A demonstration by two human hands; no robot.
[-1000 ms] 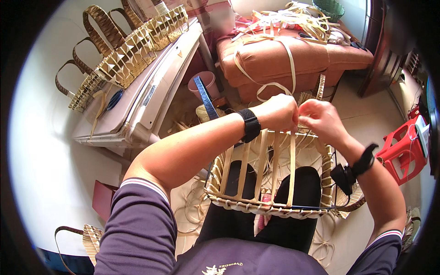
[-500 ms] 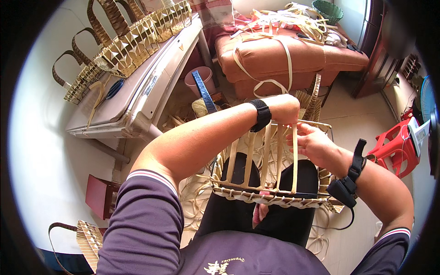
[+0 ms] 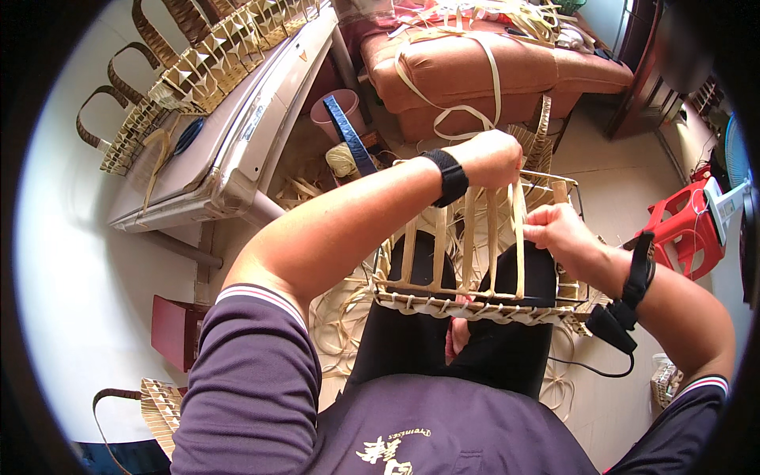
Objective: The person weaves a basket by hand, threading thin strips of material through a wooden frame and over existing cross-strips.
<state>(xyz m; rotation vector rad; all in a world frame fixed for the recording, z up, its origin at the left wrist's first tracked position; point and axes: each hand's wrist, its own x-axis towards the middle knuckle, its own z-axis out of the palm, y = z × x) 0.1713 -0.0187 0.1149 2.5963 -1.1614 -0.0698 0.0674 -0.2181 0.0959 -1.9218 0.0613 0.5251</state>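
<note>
One pale strip just right of the frame's centre, over the basket: closing the left hand on its top, pinching it lower with the right hand. Seeming light, pliant and easily creased; probably asking for a flat thumb-and-finger grip along its free length.

Left fingers partly hidden, green basket cut off
</note>
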